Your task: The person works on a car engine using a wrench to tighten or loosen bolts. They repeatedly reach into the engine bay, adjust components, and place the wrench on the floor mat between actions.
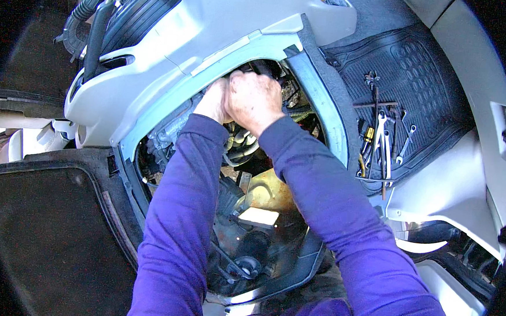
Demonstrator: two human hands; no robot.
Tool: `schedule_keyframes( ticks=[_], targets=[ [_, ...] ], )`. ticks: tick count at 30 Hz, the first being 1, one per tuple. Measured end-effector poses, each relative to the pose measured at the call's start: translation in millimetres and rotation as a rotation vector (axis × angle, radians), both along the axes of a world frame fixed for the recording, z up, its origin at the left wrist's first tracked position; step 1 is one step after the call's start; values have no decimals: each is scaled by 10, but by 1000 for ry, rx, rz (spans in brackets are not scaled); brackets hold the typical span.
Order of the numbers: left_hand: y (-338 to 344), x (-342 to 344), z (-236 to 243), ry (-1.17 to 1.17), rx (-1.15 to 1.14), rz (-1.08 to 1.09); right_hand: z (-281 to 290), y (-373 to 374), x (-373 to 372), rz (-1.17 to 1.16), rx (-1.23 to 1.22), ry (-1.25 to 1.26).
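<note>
Both my hands reach into the far end of an opening in a vehicle floor, above an engine bay [250, 198]. My right hand [255, 100] is closed, knuckles up, its fingers curled down out of sight; whatever it grips is hidden. Pressed against its left side is my left hand [215, 100], with its fingers hidden behind the right one. Just under my wrists run pale ribbed hoses [243, 149]. A yellowish metal cover [271, 191] lies lower down between my forearms, beside a bright white patch.
Painted metal rim [320, 104] surrounds the opening. On a black rubber mat [420, 70] to the right lie several wrenches [388, 146] and a yellow-handled tool [369, 134]. Grey plastic trim [238, 18] stands beyond. A dark carpeted panel [46, 226] lies at left.
</note>
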State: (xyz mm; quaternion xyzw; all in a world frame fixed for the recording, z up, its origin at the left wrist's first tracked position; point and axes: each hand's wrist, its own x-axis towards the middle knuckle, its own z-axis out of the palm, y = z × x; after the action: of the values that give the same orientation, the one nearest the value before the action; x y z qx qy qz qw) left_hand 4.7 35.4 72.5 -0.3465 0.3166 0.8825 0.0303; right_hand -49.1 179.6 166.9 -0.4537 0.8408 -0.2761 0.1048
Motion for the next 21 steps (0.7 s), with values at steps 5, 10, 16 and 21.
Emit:
schedule_keyframes(
  ticks=[5,10,16,21],
  targets=[
    [33,-41,117,-246,-98,-2,-57,187,-100,76,372,-117],
    [60,-59,155,-264,-20,33,-12,175,-64,27,284,-114],
    [42,-2,191,-76,41,2,68,-11,-59,-71,60,-57],
    [57,12,288,128,155,-86,29,-56,-39,-21,-24,12]
  ],
)
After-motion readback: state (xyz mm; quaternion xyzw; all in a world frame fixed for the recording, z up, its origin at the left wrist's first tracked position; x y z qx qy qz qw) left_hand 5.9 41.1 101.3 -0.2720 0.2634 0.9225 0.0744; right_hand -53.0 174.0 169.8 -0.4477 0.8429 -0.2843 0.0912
